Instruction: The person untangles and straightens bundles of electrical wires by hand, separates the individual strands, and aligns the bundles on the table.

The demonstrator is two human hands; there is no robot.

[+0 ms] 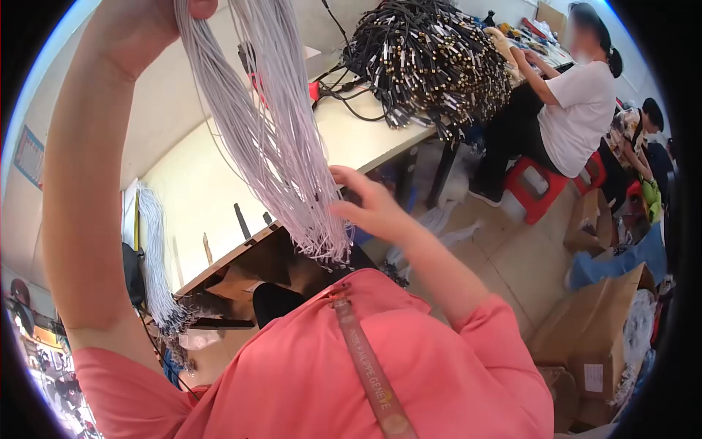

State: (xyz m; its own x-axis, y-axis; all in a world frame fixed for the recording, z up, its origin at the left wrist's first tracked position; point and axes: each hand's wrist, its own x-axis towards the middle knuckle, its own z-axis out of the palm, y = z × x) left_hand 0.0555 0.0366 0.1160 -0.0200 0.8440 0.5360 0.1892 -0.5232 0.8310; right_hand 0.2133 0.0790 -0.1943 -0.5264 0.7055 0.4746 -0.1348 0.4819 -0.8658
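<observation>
The left grip point(150, 28), partly cut off by the top edge of the view, is pinching a bundle of pale grey wires point(281, 139) near its upper part, and the wires are hanging in the air in front of the pink shirt point(285, 366), their loose ends fanning out at the bottom. The right grip point(376, 208) is hovering at the right side of the wires, low down, with thumb and fingers spread; whether the fingertips are touching the strands, one cannot tell. Behind the wires the pale surface point(365, 143) is stretching across, carrying a big heap of black cables point(431, 62) at its far right end. A second bundle point(152, 241) is draping down at the left. A brown strap point(365, 358) is running down the shirt. To the right, a co-worker point(585, 102) in a white top is sitting on a red stool point(537, 186), both hands reaching forward beside the cables, and a cardboard box point(585, 329) is standing open in front, showing clear plastic point(638, 325) at its mouth
</observation>
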